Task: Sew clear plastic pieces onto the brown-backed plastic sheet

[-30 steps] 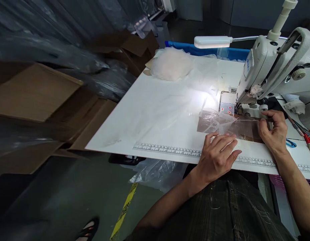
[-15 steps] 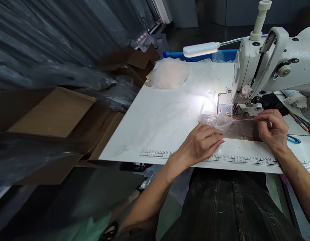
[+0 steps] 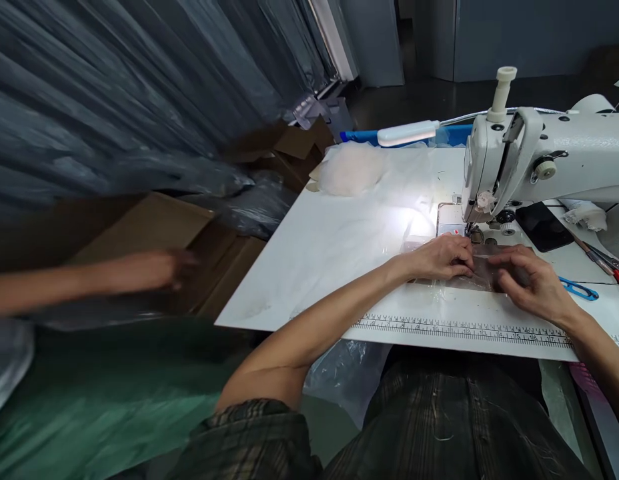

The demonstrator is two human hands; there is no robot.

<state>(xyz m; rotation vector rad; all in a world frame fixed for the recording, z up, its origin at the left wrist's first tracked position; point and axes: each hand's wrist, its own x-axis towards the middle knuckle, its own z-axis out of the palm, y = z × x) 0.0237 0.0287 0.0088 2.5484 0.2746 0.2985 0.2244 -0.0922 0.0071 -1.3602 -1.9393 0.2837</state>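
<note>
A thin, see-through pinkish-brown strip of fabric [image 3: 484, 275] lies on the white table in front of the sewing machine [image 3: 489, 163]. My left hand [image 3: 447, 257] presses down on it just before the needle area, fingers bent together and pinching the sheer material. To the right, my right hand [image 3: 534, 283] hovers at the strip's other end, with fingers curled loosely and a gap between thumb and forefinger. Whether its fingertips touch the fabric is hard to see. Both hands partly cover the strip.
A pale fluffy bundle [image 3: 352, 170] lies at the table's far left corner. A black phone [image 3: 544, 225], blue thread snips [image 3: 579, 289] and other tools are on the right. A ruler tape [image 3: 439, 327] runs along the front edge. Another person's arm [image 3: 124, 272] reaches over cardboard boxes [image 3: 149, 227].
My left hand has moved right and forward along the strip, closer to my right hand. My right hand has loosened its pinch. Another person's arm has come in from the left.
</note>
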